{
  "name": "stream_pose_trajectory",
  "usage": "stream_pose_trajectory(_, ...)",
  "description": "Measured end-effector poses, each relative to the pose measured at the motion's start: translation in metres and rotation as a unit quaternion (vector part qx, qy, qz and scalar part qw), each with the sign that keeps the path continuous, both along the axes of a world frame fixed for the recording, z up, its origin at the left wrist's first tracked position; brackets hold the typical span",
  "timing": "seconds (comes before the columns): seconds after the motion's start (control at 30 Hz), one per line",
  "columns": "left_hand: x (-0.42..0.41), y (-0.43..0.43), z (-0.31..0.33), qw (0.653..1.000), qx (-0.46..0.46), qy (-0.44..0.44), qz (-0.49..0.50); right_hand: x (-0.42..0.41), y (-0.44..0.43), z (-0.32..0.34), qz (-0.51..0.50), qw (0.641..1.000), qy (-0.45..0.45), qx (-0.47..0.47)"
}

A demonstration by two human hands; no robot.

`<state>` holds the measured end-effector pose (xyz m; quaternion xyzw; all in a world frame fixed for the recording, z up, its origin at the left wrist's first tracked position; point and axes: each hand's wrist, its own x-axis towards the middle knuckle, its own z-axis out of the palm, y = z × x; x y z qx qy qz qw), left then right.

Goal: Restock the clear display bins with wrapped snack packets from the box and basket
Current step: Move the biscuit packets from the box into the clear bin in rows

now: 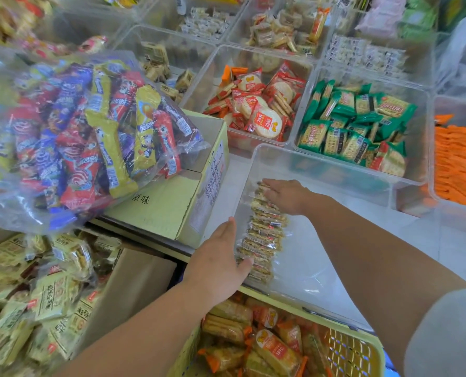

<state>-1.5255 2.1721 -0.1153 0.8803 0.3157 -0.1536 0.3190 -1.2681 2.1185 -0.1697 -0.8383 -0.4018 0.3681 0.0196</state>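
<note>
A clear display bin [321, 164] sits at the near centre of the shelf. A row of clear-wrapped cracker packets [264, 235] stands on edge along its left wall. My right hand [286, 195] lies flat with straight fingers on the far end of that row. My left hand [221, 257] rests against the outside of the bin's left wall at the near end, fingers straight and thumb at the packets. A yellow basket [346, 346] of orange-wrapped snacks is below. An open box [134, 278] of pale yellow packets [49, 295] is at lower left.
A big clear bag of colourful snacks [85, 131] lies on a closed carton [169, 202] at left. Behind are bins of red-wrapped round crackers [261, 110], green-wrapped crackers [357, 121] and orange sticks [457, 161]. More filled bins line the back rows.
</note>
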Motion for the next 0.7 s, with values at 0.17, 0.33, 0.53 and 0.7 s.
stream_pose_trajectory(0.17, -0.012, -0.003, 0.021, 0.999, 0.014, 0.009, -0.038, -0.018, -0.004, 0.014, 0.008, 0.999, -0.052, 0.003)
stream_pose_trajectory(0.33, -0.082, -0.009, 0.049, 0.990, 0.005, -0.141, -0.007, -0.071, -0.014, 0.032, -0.001, 0.992, -0.106, 0.072)
stream_pose_trajectory(0.53, -0.196, 0.018, 0.080, 0.963, 0.052, -0.229, 0.134, -0.196, -0.005, 0.079, -0.063, 0.932, -0.128, 0.332)
stream_pose_trajectory(0.7, -0.282, 0.068, 0.067, 0.963, 0.062, -0.128, 0.230, -0.325, 0.015, 0.112, 0.042, 0.916, -0.038, 0.396)
